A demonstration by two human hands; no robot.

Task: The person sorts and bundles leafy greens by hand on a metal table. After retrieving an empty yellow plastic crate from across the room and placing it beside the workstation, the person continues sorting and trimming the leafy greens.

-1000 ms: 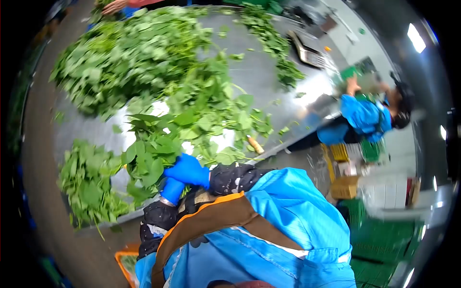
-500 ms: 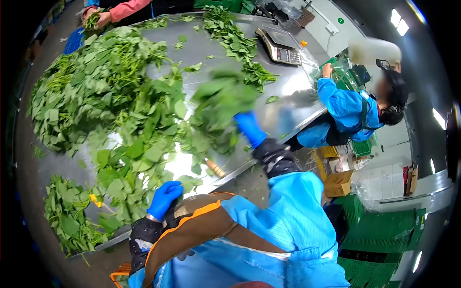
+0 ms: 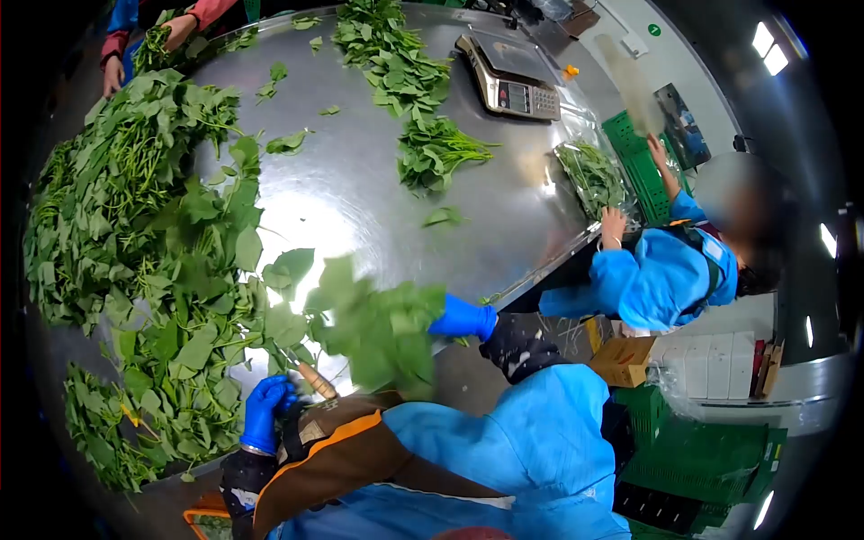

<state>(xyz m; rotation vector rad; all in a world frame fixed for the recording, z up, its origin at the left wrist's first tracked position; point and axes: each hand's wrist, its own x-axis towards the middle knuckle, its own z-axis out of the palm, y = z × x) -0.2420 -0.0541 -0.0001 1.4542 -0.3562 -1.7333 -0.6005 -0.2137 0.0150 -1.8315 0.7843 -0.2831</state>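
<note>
My right hand (image 3: 461,317), in a blue glove, is closed round the stems of a bunch of leafy greens (image 3: 382,328), blurred by motion above the table's near edge. My left hand (image 3: 264,412), also gloved in blue, is curled closed by the edge; its fingertips are hidden, so I cannot see if it holds anything. Just right of it lies a wooden-handled tool (image 3: 317,381), its other end partly under leaves. Loose greens (image 3: 193,333) spread beyond my left hand, joining a large heap (image 3: 117,207) on the left.
Bundled greens (image 3: 396,81) lie in a row across the metal table (image 3: 333,171), near a digital scale (image 3: 513,76). At right, a co-worker (image 3: 675,270) handles a clear bag of greens (image 3: 589,175) beside a green crate (image 3: 639,157). Another person's hands (image 3: 180,31) hold greens at the far left.
The bunch in my right hand has swung down and towards me. My left hand has shifted left and down in view. The co-worker at right now reaches towards the crate, a bag of greens in front.
</note>
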